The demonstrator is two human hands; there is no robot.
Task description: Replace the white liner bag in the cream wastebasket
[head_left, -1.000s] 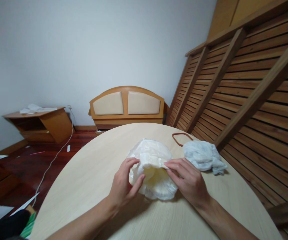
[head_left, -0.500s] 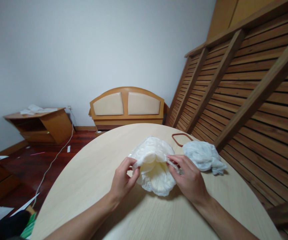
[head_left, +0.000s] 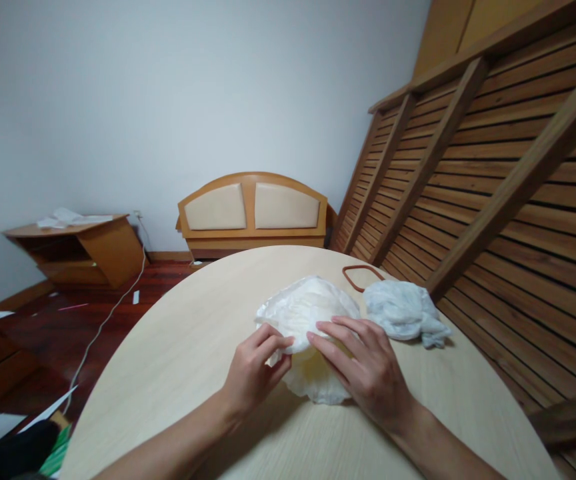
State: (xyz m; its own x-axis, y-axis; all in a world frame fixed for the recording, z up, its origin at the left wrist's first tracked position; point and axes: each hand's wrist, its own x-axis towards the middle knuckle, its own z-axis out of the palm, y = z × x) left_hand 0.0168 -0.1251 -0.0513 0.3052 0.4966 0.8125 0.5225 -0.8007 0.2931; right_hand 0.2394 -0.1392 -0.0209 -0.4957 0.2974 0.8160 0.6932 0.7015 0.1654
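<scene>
A white, crinkled, pouch-like item (head_left: 308, 303) with a soft gathered edge sits on the round table (head_left: 193, 333). Its pale yellow inside (head_left: 313, 373) shows below the folded upper edge, partly covered by my hands. On its left side, my left hand (head_left: 261, 360) is closed, pinching the edge between thumb and fingers. My right hand (head_left: 363, 360) lies over its right side with fingers stretched and slightly apart, fingertips touching the upper layer. The right thumb is hidden.
A bunched pale bluish-white bag (head_left: 403, 310) lies at the right of the table, beside a brown rounded loop (head_left: 363, 268). Wooden slats (head_left: 443, 200) lean beyond the right edge. A headboard (head_left: 253, 210) stands behind, a low cabinet (head_left: 103, 250) at left.
The item's opening has narrowed as its upper edge folded down toward me. My right hand has gone from pinching the right rim to lying over the upper layer; my left hand moved slightly right.
</scene>
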